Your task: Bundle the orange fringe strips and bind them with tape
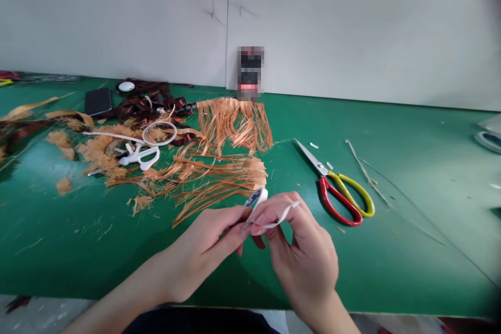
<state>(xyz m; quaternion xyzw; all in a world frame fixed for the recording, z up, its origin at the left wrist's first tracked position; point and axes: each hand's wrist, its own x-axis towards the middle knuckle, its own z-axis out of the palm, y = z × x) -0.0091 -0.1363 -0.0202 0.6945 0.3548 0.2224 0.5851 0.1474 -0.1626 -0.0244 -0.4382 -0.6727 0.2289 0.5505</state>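
Both hands meet low in the middle of the head view. My left hand (211, 240) is closed in a pinch on a small white tape roll (263, 196) with a blue printed inner face. Part of the roll is hidden behind my fingers. My right hand (303, 242) is pressed against the left fingertips, closed on a narrow strip of white tape (286, 212) whose free end curls up over the fingers. Just beyond the hands lies an orange-tan fringed ribbon piece (254, 171). Scissors with red and yellow handles (344, 195) rest to the right, blades parted slightly.
On the green table (422, 177), brown ribbon scraps (152, 102), tan shreds, white scissors (144, 158) and a white ring (159, 134) pile up at left. A black phone-like slab (97, 100) lies behind. Another fringe (235, 120) sits near the wall. Thin wires (371, 180) lie right.
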